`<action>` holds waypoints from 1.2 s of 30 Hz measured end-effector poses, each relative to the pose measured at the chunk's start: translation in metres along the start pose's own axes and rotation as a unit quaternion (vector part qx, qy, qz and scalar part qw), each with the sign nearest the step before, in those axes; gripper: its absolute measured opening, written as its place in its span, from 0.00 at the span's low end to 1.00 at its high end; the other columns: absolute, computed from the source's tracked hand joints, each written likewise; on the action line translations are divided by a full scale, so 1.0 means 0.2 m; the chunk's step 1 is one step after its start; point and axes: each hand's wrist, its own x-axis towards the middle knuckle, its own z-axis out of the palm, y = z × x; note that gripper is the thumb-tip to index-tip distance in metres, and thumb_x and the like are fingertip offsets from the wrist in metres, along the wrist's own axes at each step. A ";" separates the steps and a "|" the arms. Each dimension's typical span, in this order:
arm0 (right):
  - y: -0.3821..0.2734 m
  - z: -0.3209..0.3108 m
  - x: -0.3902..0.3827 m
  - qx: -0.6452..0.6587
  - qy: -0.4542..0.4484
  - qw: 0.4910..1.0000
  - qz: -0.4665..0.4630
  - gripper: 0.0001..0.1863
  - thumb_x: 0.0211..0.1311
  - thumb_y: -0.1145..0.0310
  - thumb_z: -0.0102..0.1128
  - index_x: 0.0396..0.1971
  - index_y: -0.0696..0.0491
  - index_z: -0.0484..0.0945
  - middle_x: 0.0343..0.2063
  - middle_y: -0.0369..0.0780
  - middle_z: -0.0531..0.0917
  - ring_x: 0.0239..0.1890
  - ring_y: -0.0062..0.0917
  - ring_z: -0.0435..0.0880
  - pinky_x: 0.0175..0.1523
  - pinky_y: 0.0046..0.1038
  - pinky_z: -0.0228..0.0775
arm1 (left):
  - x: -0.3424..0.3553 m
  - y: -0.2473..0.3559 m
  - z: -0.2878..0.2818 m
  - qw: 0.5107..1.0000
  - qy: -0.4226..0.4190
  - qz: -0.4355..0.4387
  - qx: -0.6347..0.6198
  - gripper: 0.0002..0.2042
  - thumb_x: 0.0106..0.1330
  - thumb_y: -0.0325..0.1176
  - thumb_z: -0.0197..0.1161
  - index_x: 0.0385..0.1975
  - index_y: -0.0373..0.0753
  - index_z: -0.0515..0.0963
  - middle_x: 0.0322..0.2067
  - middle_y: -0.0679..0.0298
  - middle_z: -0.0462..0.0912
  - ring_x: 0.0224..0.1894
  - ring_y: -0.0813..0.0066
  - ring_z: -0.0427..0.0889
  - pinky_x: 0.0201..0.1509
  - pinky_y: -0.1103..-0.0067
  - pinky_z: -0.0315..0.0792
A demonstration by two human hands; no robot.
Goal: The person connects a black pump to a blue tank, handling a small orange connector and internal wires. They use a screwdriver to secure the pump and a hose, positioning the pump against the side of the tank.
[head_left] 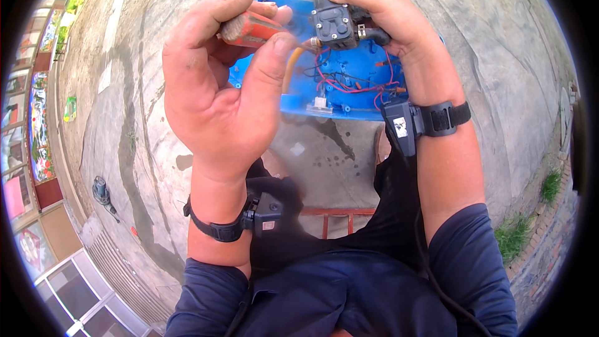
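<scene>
My left hand [218,81] is closed around the worn red-orange handle [253,28] of what looks like a screwdriver, its butt end toward the left; no shaft can be made out. Just right of it, my right hand [390,9] grips a black electric pump [337,25] with a screwed square head and a hose elbow with a metal clamp. Under the pump lies an open blue plastic housing [362,93], in which thin red and black wires [355,84] run loosely. A yellowish hose [291,72] curves down beside my left thumb.
A dark power tool [103,193] lies on the ground at left. Below the housing, a red metal frame [337,213] shows between my legs. Grass [515,237] grows along a brick edge at right; a windowed wall [75,287] stands at left.
</scene>
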 end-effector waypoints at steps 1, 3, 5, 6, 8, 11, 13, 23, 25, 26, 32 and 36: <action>-0.01 0.01 0.00 0.000 -0.002 1.000 -0.001 0.35 0.62 0.70 0.67 0.69 0.60 0.68 0.47 0.41 0.84 0.41 0.21 0.84 0.46 0.23 0.78 | 0.00 0.00 0.00 1.000 0.001 0.000 0.002 0.22 0.71 0.19 0.64 0.62 0.34 0.67 0.49 0.45 0.83 0.47 0.55 0.89 0.53 0.65 0.86; -0.04 0.03 -0.03 -0.080 0.049 0.995 0.036 0.38 0.61 0.69 0.68 0.71 0.62 0.66 0.49 0.43 0.83 0.42 0.22 0.84 0.46 0.23 0.77 | 0.00 -0.01 -0.02 1.000 -0.015 0.007 0.001 0.21 0.72 0.18 0.62 0.62 0.33 0.67 0.50 0.43 0.83 0.48 0.56 0.89 0.53 0.65 0.85; -0.05 0.04 -0.04 -0.060 0.040 0.997 0.022 0.40 0.61 0.68 0.68 0.72 0.63 0.64 0.50 0.44 0.83 0.43 0.23 0.85 0.46 0.23 0.77 | 0.00 -0.02 -0.04 1.000 -0.021 0.009 0.006 0.20 0.72 0.18 0.62 0.62 0.33 0.67 0.51 0.43 0.83 0.49 0.56 0.88 0.53 0.65 0.85; -0.05 0.03 -0.05 -0.041 0.034 0.999 0.009 0.41 0.61 0.68 0.69 0.73 0.63 0.63 0.50 0.45 0.83 0.43 0.24 0.85 0.46 0.23 0.77 | 0.00 -0.02 -0.04 0.999 -0.028 0.011 0.010 0.20 0.72 0.18 0.61 0.62 0.32 0.67 0.51 0.42 0.83 0.49 0.56 0.88 0.54 0.65 0.85; 0.01 -0.02 -0.01 -0.035 0.040 0.999 0.011 0.41 0.61 0.68 0.69 0.73 0.64 0.63 0.50 0.45 0.83 0.43 0.24 0.85 0.46 0.23 0.77 | 0.00 -0.01 -0.03 0.999 -0.037 0.002 -0.009 0.20 0.72 0.18 0.60 0.62 0.32 0.67 0.52 0.42 0.83 0.50 0.56 0.88 0.54 0.65 0.85; 0.03 -0.03 0.01 -0.034 0.041 0.999 0.008 0.41 0.61 0.68 0.69 0.72 0.64 0.63 0.50 0.45 0.83 0.43 0.24 0.85 0.46 0.23 0.77 | 0.01 -0.01 -0.07 0.998 -0.045 -0.025 -0.035 0.21 0.72 0.18 0.61 0.63 0.32 0.67 0.52 0.43 0.83 0.50 0.57 0.88 0.53 0.66 0.84; 0.00 0.01 -0.01 -0.043 0.039 0.998 0.004 0.41 0.61 0.68 0.69 0.72 0.64 0.63 0.50 0.44 0.83 0.43 0.23 0.85 0.46 0.23 0.77 | 0.01 -0.01 -0.09 0.997 -0.043 -0.044 -0.047 0.22 0.72 0.19 0.63 0.63 0.32 0.67 0.52 0.43 0.83 0.50 0.58 0.88 0.53 0.66 0.84; -0.03 0.01 -0.03 -0.008 0.027 0.999 0.018 0.40 0.61 0.69 0.68 0.72 0.62 0.64 0.47 0.42 0.84 0.40 0.21 0.84 0.44 0.22 0.77 | 0.02 0.00 -0.07 0.994 0.052 -0.097 -0.024 0.20 0.68 0.23 0.70 0.58 0.29 0.73 0.36 0.50 0.87 0.40 0.63 0.89 0.53 0.67 0.84; -0.05 0.02 -0.05 -0.015 0.023 1.000 0.015 0.40 0.61 0.69 0.68 0.72 0.62 0.64 0.46 0.42 0.84 0.39 0.21 0.84 0.44 0.21 0.76 | 0.03 0.00 -0.08 0.991 0.054 -0.117 -0.046 0.20 0.69 0.23 0.69 0.58 0.28 0.73 0.37 0.49 0.87 0.41 0.62 0.89 0.54 0.67 0.84; -0.05 0.02 -0.05 -0.022 0.028 0.999 0.014 0.40 0.61 0.69 0.68 0.72 0.62 0.64 0.46 0.42 0.84 0.39 0.21 0.84 0.44 0.21 0.76 | 0.03 0.00 -0.08 0.990 0.053 -0.117 -0.059 0.19 0.70 0.23 0.68 0.58 0.28 0.73 0.39 0.48 0.87 0.42 0.61 0.89 0.55 0.65 0.83; 0.00 0.00 -0.01 -0.023 0.041 0.999 0.020 0.41 0.61 0.69 0.69 0.72 0.63 0.63 0.46 0.42 0.84 0.38 0.21 0.84 0.43 0.21 0.76 | 0.04 -0.02 -0.07 0.986 0.067 -0.111 -0.105 0.19 0.70 0.21 0.67 0.58 0.29 0.73 0.43 0.50 0.86 0.42 0.62 0.89 0.53 0.67 0.83; 0.01 0.00 0.00 -0.004 0.036 0.999 0.030 0.41 0.60 0.70 0.69 0.73 0.64 0.63 0.46 0.43 0.84 0.38 0.22 0.85 0.44 0.22 0.77 | 0.04 -0.03 -0.09 0.990 0.047 -0.126 -0.050 0.18 0.68 0.21 0.70 0.56 0.32 0.75 0.42 0.55 0.86 0.39 0.70 0.88 0.47 0.76 0.82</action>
